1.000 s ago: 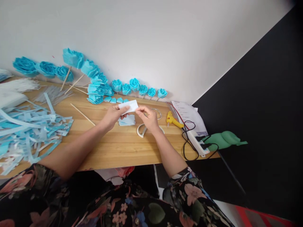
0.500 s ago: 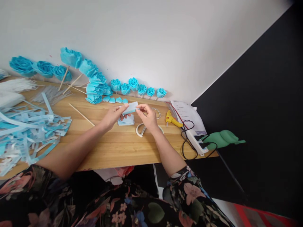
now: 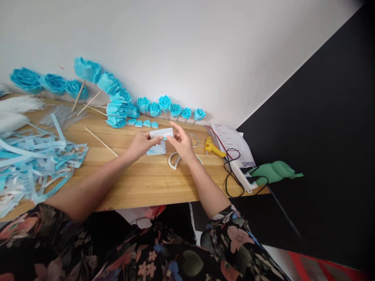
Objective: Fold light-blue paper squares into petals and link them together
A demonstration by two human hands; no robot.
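Wooden desk (image 3: 140, 183); pale rectangular paper slip (image 3: 160, 133) held level, left hand (image 3: 141, 143) and right hand (image 3: 182, 143) grip clamped on ends

A wooden table (image 3: 140, 183) stands against the wall. On its left lies a heap of blue paper strips (image 3: 32, 160). Along the far edge are blue paper roses (image 3: 117, 105) on sticks. A loose skewer (image 3: 101, 141) lies nearer the middle, where a stack of blue paper pieces (image 3: 158, 149) sits just beside white scissors (image 3: 174, 160). Further right lie a yellow glue gun (image 3: 213, 147), a printed sheet (image 3: 231, 140) and a power strip (image 3: 241, 175) at the corner.
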